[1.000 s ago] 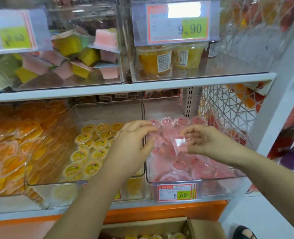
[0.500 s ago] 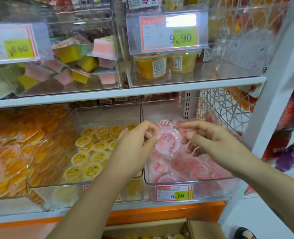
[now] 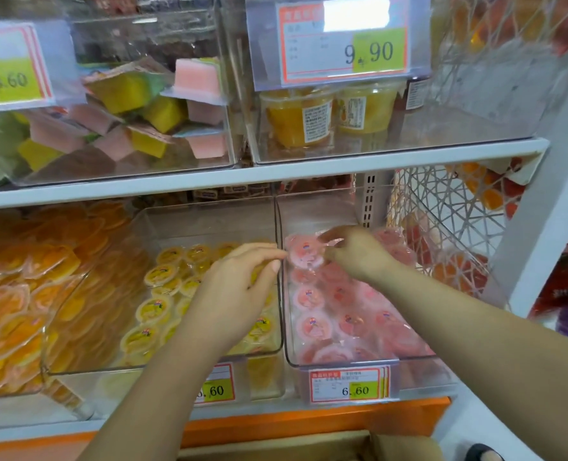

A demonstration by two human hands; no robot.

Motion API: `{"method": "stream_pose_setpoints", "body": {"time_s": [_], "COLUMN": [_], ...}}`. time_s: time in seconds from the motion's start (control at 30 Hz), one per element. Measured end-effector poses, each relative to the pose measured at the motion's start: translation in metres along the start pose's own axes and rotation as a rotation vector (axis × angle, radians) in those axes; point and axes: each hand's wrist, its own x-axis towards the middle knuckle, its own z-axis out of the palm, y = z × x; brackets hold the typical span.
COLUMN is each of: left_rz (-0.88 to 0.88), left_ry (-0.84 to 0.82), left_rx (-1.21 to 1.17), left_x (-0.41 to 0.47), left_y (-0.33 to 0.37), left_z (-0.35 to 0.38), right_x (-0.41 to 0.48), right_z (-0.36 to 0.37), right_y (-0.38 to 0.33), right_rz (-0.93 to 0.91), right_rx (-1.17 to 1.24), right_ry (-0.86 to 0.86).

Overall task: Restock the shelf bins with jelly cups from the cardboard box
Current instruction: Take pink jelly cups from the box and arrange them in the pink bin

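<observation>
Viewing the shelf, I see a clear bin of pink cups at 5 o'clock bearing a 6.60 tag. Higher up are a 9.90 tag and an 8.60 tag. My right hand pinches a pink jelly cup at centre. My left hand sits loosely curled at the cup's 9 o'clock, and I cannot tell whether it grips.

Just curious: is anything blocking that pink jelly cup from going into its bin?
Nothing visible does. The right hand pinches the pink jelly cup over the open-topped clear bin, with only other pink cups lying below it.
</observation>
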Motion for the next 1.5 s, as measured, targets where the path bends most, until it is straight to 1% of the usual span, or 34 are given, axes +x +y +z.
{"method": "stream_pose_setpoints", "body": {"time_s": [0.2, 0.27, 0.33, 0.4, 0.5, 0.57, 0.67, 0.73, 0.8, 0.87, 0.93, 0.97, 1.0, 1.03, 1.1, 1.13, 1.17, 1.23, 1.27, 1.33, 1.4, 1.5], "left_rz": [0.028, 0.018, 0.019, 0.025, 0.024, 0.025, 0.03, 0.027, 0.025, 0.017, 0.019, 0.019, 0.018, 0.015, 0.002, -0.004, -0.007, -0.015, -0.019, -0.024, -0.029, -0.032], "left_ry": [-0.007, 0.0, 0.007, 0.012, 0.006, 0.004, 0.019, 0.03, 0.037, 0.037, 0.031, 0.027, 0.025, 0.025, 0.029, 0.035, 0.041, 0.051, 0.054, 0.055, 0.05, 0.041], "left_rx": [-0.041, -0.055, -0.059, -0.061, -0.064, -0.058, -0.045, -0.047, -0.06, -0.07, -0.07, -0.069, -0.066, -0.067, -0.077, -0.083, -0.089, -0.102, -0.105, -0.107, -0.102, -0.089], "left_x": [0.001, 0.001, 0.0, 0.0, -0.001, -0.002, -0.001, -0.001, -0.001, -0.002, -0.002, -0.003, -0.003, -0.004, -0.005, -0.006, -0.006, -0.006, -0.007, -0.007, -0.008, -0.008], "left_y": [-0.005, -0.006, -0.006, -0.006, -0.005, -0.005, -0.004, -0.003, -0.002, -0.001, -0.002, -0.002, -0.002, -0.002, -0.002, -0.002, -0.001, 0.0, 0.001, 0.002, 0.002, 0.003], "left_z": [0.0, 0.001, 0.001, 0.001, 0.0, 0.0, 0.001, 0.002, 0.003, 0.002, 0.002, 0.001, 0.001, 0.001, 0.003, 0.004, 0.005, 0.006, 0.007, 0.007, 0.007, 0.006], "right_x": [0.031, 0.036, 0.037, 0.033, 0.023, 0.014, 0.001, -0.001, 0.002, 0.007, 0.009, 0.008, 0.006, 0.001, -0.015, -0.025, -0.036, -0.053, -0.058, -0.062, -0.056, -0.042], "right_z": [0.022, 0.027, 0.032, 0.033, 0.024, 0.018, 0.013, 0.013, 0.016, 0.02, 0.022, 0.021, 0.018, 0.012, -0.002, -0.009, -0.015, -0.02, -0.018, -0.014, -0.012, -0.014], "right_y": [0.011, 0.017, 0.019, 0.019, 0.017, 0.015, 0.016, 0.02, 0.023, 0.024, 0.023, 0.023, 0.022, 0.02, 0.013, 0.011, 0.009, 0.009, 0.01, 0.012, 0.014, 0.018], "right_rz": [0.1, 0.085, 0.056, -0.02, -0.183, -0.266, -0.368, -0.414, -0.481, -0.525, -0.526, -0.532, -0.55, -0.54, -0.453, -0.398, -0.354, -0.277, -0.262, -0.276, -0.287, -0.204], "right_rx": [-0.13, -0.231, -0.318, -0.45, -0.733, -0.848, -0.999, -1.058, -1.076, -1.092, -1.098, -1.092, -1.049, -0.941, -0.571, -0.408, -0.307, -0.279, -0.312, -0.371, -0.366, -0.293], "right_ry": [-0.051, -0.073, -0.057, -0.006, 0.121, 0.095, -0.033, -0.074, -0.04, 0.036, 0.086, 0.075, 0.052, 0.007, -0.143, -0.263, -0.393, -0.598, -0.652, -0.66, -0.589, -0.48]}}
